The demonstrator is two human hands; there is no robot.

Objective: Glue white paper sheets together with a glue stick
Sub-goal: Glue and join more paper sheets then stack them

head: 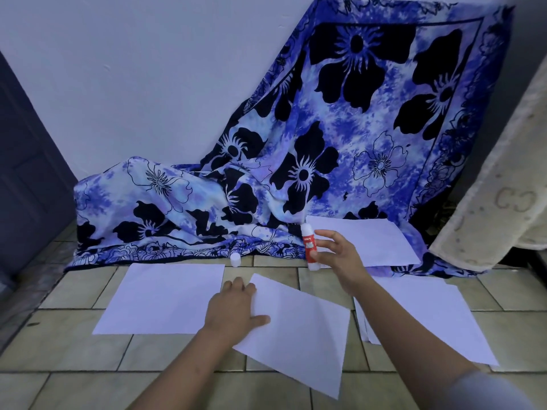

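Blue-and-black flowered cloth (340,128) fills the back of the scene, draped down the pale wall (148,69) and spilling onto the tiled floor (88,389). A cream textured fabric (488,202) hangs in at the right edge.

On to the paper: a stack of white sheets (429,318) lies on the tiles at the right and a single flat sheet (165,297) at the left. A tilted sheet (299,329) sits between them, nearest the camera, and one more sheet (376,238) rests farther back on the cloth's hem.

The left hand (231,306) presses flat on the tilted sheet's left edge, fingers (236,284) straight, thumb lying across the paper.

The right hand (340,253) is up beside the glue stick (308,247), fingers (327,233) spread and relaxed, not wrapped round it. The thumb tip is right against the tube's lower side, though whether it actually touches is hard to tell. The red-and-white stick stands upright, uncapped, at the cloth's edge, just left of that palm.

Its small white cap (235,259) sits on the floor well to the left, beyond the left hand.
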